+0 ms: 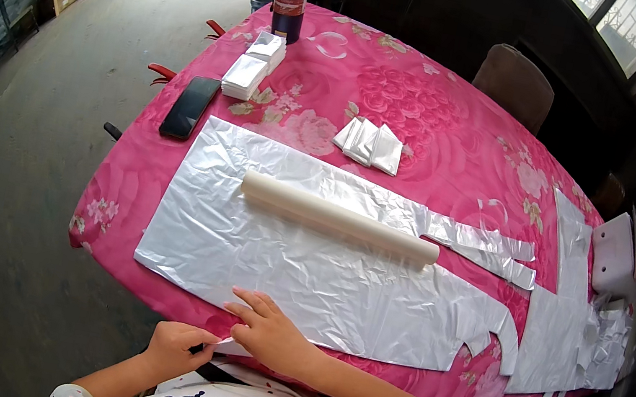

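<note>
Near the table's front edge my left hand (179, 347) is closed, its thumb and finger pinching a small piece of white plastic film (230, 347). My right hand (270, 335) is right beside it, fingers stretched and spread, its lower side over the film. Just beyond both hands, a large silvery-white plastic sheet (192, 236) with cut-out strap shapes at its right end lies spread and wrinkled. Across it rests a cream-coloured roll or tube (340, 219), slanting down to the right. What lies beneath my right palm is hidden.
Three folded plastic packets (370, 144) lie beyond the sheet. Stacked white packets (248, 71), a dark phone (190, 107) and a flask (290, 2) stand or lie at the left. More sheeting (554, 334) covers the right end. A chair (515, 84) stands behind the pink tablecloth (466, 131).
</note>
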A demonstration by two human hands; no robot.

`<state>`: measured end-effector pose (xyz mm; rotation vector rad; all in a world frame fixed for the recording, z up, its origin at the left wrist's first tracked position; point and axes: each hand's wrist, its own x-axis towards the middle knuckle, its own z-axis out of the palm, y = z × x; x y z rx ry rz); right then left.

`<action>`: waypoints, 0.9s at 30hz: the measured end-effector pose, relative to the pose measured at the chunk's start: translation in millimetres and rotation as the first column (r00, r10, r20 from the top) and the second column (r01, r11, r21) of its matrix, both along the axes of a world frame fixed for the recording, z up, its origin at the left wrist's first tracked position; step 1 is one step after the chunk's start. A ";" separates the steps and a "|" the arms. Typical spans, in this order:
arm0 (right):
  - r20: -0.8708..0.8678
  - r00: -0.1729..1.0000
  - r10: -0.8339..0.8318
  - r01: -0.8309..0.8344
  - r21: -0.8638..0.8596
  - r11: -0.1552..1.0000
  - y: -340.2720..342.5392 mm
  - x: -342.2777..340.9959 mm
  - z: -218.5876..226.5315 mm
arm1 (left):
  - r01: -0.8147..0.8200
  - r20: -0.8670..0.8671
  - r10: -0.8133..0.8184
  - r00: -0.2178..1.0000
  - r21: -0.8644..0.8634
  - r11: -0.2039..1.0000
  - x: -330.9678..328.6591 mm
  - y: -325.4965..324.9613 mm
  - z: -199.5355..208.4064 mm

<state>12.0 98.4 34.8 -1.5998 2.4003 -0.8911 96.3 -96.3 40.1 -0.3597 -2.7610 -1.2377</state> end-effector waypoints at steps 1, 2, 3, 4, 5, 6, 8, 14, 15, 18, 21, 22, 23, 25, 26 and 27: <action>0.014 1.000 -0.016 0.017 -0.055 0.998 4.0 -3.1 2.5 | 0.045 0.023 -0.044 0.999 -0.038 0.998 -2.5 -0.3 4.0; 0.078 0.997 -0.011 0.016 -0.076 0.997 7.7 -5.8 -0.1 | 0.042 -0.018 -0.042 0.999 0.009 0.999 -6.7 2.2 7.3; 0.138 0.990 -0.004 0.017 -0.099 0.995 9.5 -10.3 -2.8 | 0.040 -0.062 -0.036 0.997 0.053 0.998 -12.5 5.8 11.1; 0.198 0.980 0.004 0.020 -0.121 0.992 12.0 -14.9 -3.2 | 0.039 -0.106 -0.029 0.994 0.097 0.995 -16.3 7.3 13.2; 0.191 0.977 -0.092 0.120 -0.145 0.982 18.2 -23.2 -0.4 | -0.012 -0.087 0.022 0.996 0.120 0.993 -18.0 6.0 14.0; 0.189 0.964 -0.188 0.222 -0.177 0.959 24.9 -39.2 13.0 | -0.061 -0.066 0.070 0.995 0.136 0.989 -20.2 4.0 15.7; 0.127 0.910 -0.395 0.415 -0.232 0.880 43.2 -77.4 23.1 | -0.134 0.012 0.135 0.991 0.202 0.970 -22.7 -1.8 14.9; 0.083 0.473 -0.877 0.831 -0.373 0.412 111.0 -224.4 -3.2 | -0.126 0.139 0.093 0.986 0.253 0.959 -20.6 1.2 6.8; 0.218 0.411 -0.885 0.888 -0.316 0.335 126.1 -246.3 -10.8 | -0.067 0.101 0.046 0.994 0.209 0.976 -23.6 3.1 4.5; 0.359 0.278 -0.891 0.960 -0.113 0.254 136.0 -280.4 -30.3 | 0.007 0.060 -0.014 0.998 0.116 0.993 -22.6 3.5 1.2; 0.259 0.182 -0.949 0.978 0.056 0.203 131.0 -288.8 -32.8 | -0.015 0.095 0.003 0.995 0.135 0.991 -21.5 3.2 0.8; 0.205 0.151 -0.967 0.978 0.109 0.176 127.5 -288.4 -31.5 | -0.013 0.082 0.004 0.997 0.112 0.994 -21.3 2.0 2.4; 0.175 0.147 -0.974 0.986 0.054 0.158 125.9 -288.4 -29.0 | -0.009 0.068 0.003 0.998 0.091 0.996 -21.8 1.4 3.0; 0.127 0.131 -0.983 0.991 -0.040 0.127 120.6 -281.1 -29.2 | -0.018 0.071 0.012 0.997 0.077 0.997 -18.8 -0.6 2.9; 0.160 0.185 -0.970 0.981 -0.087 0.172 122.5 -274.1 -29.3 | -0.018 0.072 0.013 0.997 0.071 0.997 -18.1 -1.0 2.4; 0.188 0.242 -0.952 0.966 -0.140 0.218 125.6 -264.8 -27.7 | -0.010 0.071 0.004 0.997 0.075 0.997 -18.0 -1.5 2.3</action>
